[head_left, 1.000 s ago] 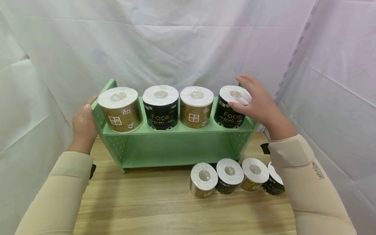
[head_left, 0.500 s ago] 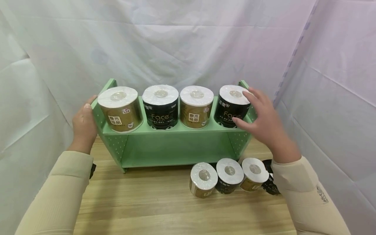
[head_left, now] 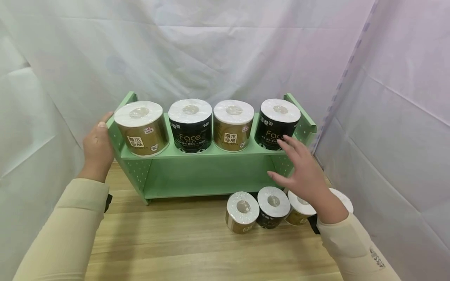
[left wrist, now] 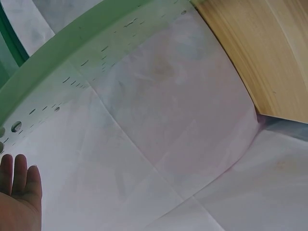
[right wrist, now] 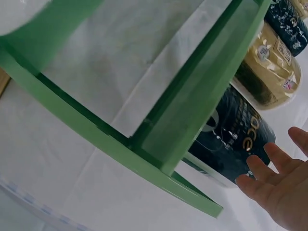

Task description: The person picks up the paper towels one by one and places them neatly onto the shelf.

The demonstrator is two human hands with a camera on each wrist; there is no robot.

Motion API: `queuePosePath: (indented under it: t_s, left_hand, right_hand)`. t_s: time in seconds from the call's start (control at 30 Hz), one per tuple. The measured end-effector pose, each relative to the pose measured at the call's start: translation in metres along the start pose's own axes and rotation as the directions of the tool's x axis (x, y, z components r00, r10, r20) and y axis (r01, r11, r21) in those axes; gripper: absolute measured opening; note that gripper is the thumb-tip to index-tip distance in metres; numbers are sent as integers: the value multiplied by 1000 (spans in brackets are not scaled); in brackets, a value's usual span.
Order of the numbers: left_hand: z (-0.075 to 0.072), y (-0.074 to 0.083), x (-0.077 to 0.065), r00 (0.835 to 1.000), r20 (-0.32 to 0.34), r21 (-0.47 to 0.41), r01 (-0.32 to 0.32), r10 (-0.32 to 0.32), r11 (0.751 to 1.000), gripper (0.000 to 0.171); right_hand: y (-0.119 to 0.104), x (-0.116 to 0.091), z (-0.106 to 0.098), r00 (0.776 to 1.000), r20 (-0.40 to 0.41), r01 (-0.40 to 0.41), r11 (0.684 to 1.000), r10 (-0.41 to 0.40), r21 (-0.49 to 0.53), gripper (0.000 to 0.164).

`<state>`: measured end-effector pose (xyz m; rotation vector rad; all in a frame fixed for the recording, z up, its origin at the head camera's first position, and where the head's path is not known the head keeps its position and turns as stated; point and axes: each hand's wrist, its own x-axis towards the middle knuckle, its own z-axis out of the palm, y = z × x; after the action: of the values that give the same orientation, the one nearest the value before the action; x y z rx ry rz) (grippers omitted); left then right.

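A light green two-tier shelf (head_left: 211, 156) stands on the wooden table. Along its top board sit a brown toilet roll (head_left: 145, 134), a black roll (head_left: 191, 134), another brown roll (head_left: 232, 132) and another black roll (head_left: 272, 130) at the right end. My left hand (head_left: 96, 146) rests at the outer side of the shelf's left panel; its fingers look straight in the left wrist view, beside the panel (left wrist: 86, 62). In front of the right end hovers my right hand (head_left: 300, 171), fingers spread and holding nothing. The right wrist view shows its fingertips near the right-end black roll (right wrist: 236, 139).
On the table (head_left: 175, 242), before the shelf's right half, stand a brown roll (head_left: 240, 222), a black roll (head_left: 270, 218) and a partly hidden brown roll (head_left: 297, 216). My right forearm covers much of another roll (head_left: 342, 199). White cloth (head_left: 218, 50) hangs behind and at both sides.
My right hand has come off the right-end black roll and moved down toward me, spreading its fingers. My left hand stays at the left panel. The head view has shifted slightly.
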<state>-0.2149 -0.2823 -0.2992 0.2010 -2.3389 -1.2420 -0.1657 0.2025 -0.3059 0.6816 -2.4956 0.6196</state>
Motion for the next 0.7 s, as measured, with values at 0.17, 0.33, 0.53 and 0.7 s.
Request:
queuePosePath:
  t_s: [0.17, 0.33, 0.53, 0.7]
  left_hand:
    - [1, 0, 0, 1000, -1, -6, -5, 5, 1000, 53]
    - [1, 0, -1, 1000, 10, -1, -3, 3, 1000, 53]
    - [0, -1, 2, 1000, 15, 3, 15, -15, 1000, 53]
    - [0, 0, 1, 1000, 8, 1, 21, -21, 1000, 53]
  right_hand:
    - [3, -12, 13, 999, 17, -35, 999, 35, 4, 81]
    - [4, -23, 20, 998, 47, -53, 998, 52, 14, 82]
    - [0, -37, 29, 981, 142, -138, 989, 128, 61, 82]
    - [-5, -53, 41, 965, 180, -206, 976, 190, 75, 79]
